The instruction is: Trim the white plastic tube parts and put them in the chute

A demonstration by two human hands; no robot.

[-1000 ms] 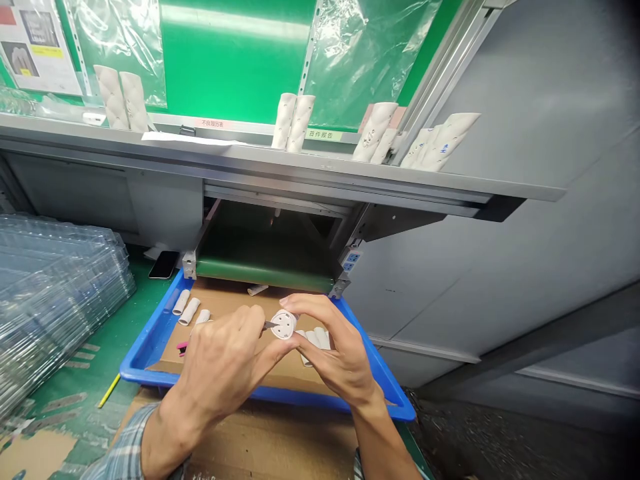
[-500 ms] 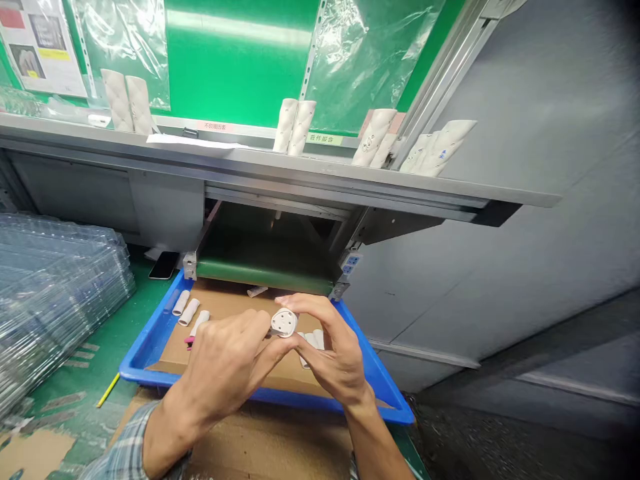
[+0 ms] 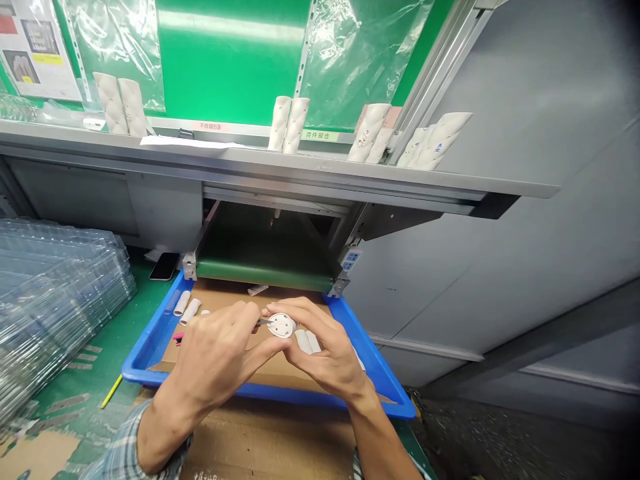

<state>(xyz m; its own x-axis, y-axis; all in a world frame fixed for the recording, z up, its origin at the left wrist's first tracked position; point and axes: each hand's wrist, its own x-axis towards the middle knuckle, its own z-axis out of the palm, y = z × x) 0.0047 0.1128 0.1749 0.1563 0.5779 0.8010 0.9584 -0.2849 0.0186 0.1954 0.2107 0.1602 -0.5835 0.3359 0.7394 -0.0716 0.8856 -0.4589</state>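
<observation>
Pinching the tube, my right hand — half-curled — held it below and slightly left of frame centre, end towards me, long axis running away. My left hand, closed around a blade, sat at its left, tip at the near rim.
</observation>
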